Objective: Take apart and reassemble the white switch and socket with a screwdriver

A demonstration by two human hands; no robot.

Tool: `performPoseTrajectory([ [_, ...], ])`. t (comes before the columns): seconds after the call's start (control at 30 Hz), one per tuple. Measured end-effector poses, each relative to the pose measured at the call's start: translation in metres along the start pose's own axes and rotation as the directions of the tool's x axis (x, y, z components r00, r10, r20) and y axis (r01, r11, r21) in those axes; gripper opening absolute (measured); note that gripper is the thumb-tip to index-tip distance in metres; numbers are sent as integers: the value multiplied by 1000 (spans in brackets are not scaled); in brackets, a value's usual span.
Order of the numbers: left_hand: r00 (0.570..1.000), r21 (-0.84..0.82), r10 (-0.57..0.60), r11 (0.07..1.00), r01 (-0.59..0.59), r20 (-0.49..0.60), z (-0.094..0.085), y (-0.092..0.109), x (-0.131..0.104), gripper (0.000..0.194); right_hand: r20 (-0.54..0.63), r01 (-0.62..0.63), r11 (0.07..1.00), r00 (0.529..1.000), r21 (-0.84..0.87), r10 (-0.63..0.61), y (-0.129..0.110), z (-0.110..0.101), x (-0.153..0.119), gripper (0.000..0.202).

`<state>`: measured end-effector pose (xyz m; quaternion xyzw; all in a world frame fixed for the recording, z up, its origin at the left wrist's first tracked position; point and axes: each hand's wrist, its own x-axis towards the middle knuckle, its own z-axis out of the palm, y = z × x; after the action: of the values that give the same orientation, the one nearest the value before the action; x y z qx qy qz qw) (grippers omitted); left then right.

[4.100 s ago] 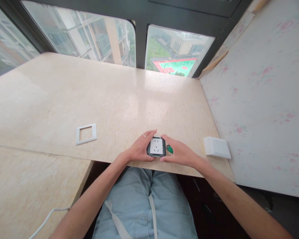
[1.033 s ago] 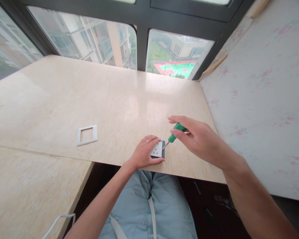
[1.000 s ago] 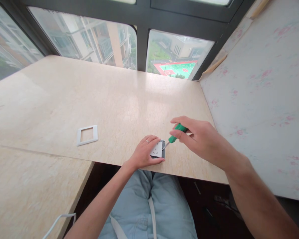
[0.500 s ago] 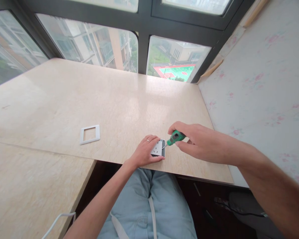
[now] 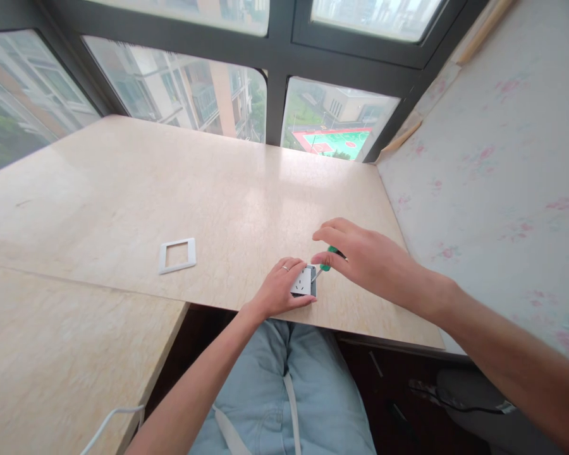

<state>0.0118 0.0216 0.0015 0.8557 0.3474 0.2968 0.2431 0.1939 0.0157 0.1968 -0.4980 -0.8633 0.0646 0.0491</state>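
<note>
A white wall socket (image 5: 301, 284) with a grey mounting edge lies near the front of the tabletop. My left hand (image 5: 281, 287) grips it, thumb along the near side and fingers over the far side. Over its right edge leans a green-handled screwdriver (image 5: 325, 267), tilted, its metal tip at the socket's grey edge. My right hand (image 5: 348, 249) is closed round the screwdriver's handle, with thumb and fingers hiding most of it. To the left, a white square cover frame (image 5: 177, 256) rests flat on the surface, touched by neither hand.
The marble-patterned tabletop (image 5: 208, 196) runs back to dark-framed windows (image 5: 275, 107). A flower-patterned wall (image 5: 483, 208) bounds the right side. A white cable (image 5: 109, 417) hangs over the lower left edge. My legs (image 5: 284, 385) are under the front edge.
My right hand has shifted round the screwdriver's handle, its palm turned over and fingers lifted, covering more of it. My left hand keeps its hold on the socket. The view has tilted slightly.
</note>
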Motion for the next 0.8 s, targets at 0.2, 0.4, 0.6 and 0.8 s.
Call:
performPoseTrajectory([
  [0.2,1000,2,1,1000,-1,-9,0,0,-1,71,156,54,969,983,242,-94,10,-15,-11,35],
  [0.4,1000,-11,10,1000,-10,-9,0,-1,0,71,201,-221,974,953,-56,228,-2,-21,-5,40],
  [0.6,1000,-1,10,1000,-10,-4,0,-1,0,71,46,-327,927,939,-184,340,-3,-14,-4,56],
  [0.8,1000,3,14,1000,-14,-10,0,-1,1,71,150,-41,943,989,331,-10,16,-11,-10,59],
])
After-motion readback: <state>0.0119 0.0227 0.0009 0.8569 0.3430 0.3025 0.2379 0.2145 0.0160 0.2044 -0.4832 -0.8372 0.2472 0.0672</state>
